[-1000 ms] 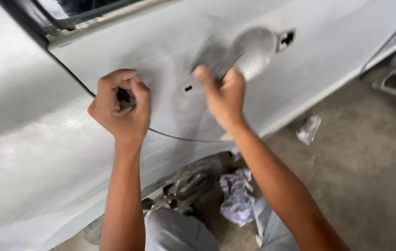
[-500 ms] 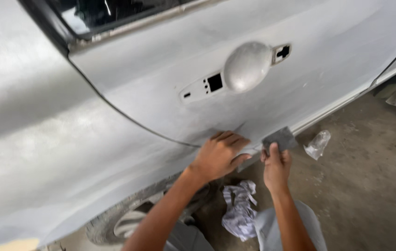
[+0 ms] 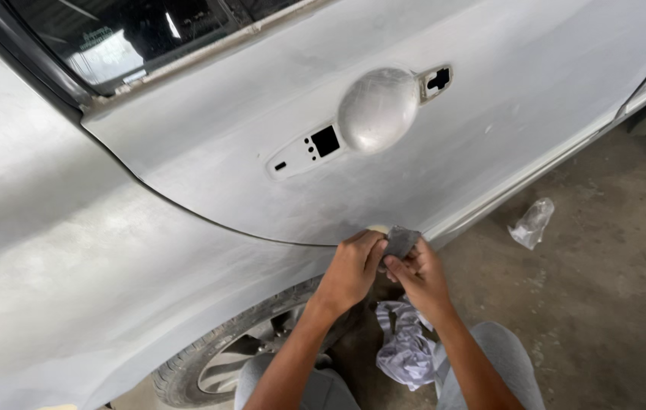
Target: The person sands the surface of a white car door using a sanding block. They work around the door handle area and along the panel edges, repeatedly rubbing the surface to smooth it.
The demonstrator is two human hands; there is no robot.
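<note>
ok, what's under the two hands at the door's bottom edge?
Below the left hand and right hand, which pinch a grey sanding pad, lies a crumpled pale cloth on the floor. The hands cover its upper part.

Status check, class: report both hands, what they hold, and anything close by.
Left hand and right hand together at the door's lower edge, pinching a small grey sanding pad. Crumpled cloth on floor below. Clear plastic wrapper lying off to the side.
</note>
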